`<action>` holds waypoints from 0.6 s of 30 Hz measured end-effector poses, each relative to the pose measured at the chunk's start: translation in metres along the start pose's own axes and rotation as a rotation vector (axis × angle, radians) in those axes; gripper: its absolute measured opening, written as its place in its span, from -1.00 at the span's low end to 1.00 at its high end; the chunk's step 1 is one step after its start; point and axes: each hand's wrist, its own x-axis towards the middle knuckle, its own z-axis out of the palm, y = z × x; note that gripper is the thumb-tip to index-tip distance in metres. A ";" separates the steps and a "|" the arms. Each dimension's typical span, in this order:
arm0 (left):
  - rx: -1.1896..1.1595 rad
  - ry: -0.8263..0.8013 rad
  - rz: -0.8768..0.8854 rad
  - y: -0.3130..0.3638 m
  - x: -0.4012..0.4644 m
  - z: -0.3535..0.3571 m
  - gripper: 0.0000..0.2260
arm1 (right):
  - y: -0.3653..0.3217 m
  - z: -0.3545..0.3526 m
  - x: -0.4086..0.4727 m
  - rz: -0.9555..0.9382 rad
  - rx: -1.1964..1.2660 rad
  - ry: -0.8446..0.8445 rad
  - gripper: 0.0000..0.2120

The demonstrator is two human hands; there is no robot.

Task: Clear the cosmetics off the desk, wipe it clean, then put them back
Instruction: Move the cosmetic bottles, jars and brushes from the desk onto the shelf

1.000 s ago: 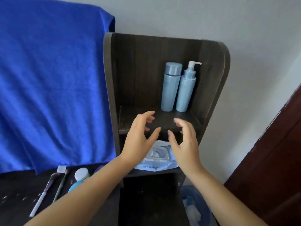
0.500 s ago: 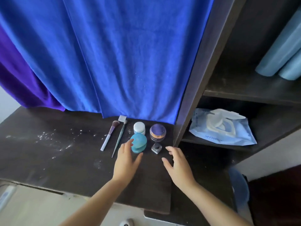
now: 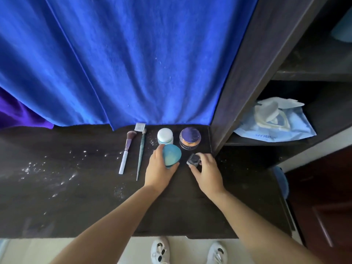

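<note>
Dark wood desk [image 3: 80, 210], dusted with white powder, stands before a hanging blue cloth [image 3: 123, 60]. At its back right, the left hand [image 3: 159, 170] curls round a smooth teal teardrop case [image 3: 171, 154], and the right hand [image 3: 208, 173] pinches a small square black pot [image 3: 194, 160]. Behind them stand a white-lidded jar [image 3: 165, 136] and a round purple jar [image 3: 190, 139]. Two slim brushes [image 3: 127, 149] lie to the left. A pale blue wipes pack [image 3: 274, 124] rests on the shelf [image 3: 322, 119] at the right.

Head cam – looks steeply down, close over desk [image 3: 85, 197] front edge.
</note>
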 end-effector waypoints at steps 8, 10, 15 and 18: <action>-0.057 -0.100 0.267 0.091 -0.038 -0.018 -0.36 | -0.009 -0.116 -0.019 -0.173 0.095 0.178 -0.65; -0.091 -0.112 0.387 0.131 -0.049 -0.017 -0.37 | -0.008 -0.159 -0.019 -0.185 0.109 0.250 -0.64; -0.160 -0.122 0.668 0.240 -0.067 -0.013 -0.36 | 0.003 -0.272 -0.011 -0.224 0.117 0.522 -0.67; -0.295 -0.053 0.700 0.300 -0.061 -0.010 -0.36 | 0.004 -0.328 0.008 -0.234 0.159 0.635 -0.67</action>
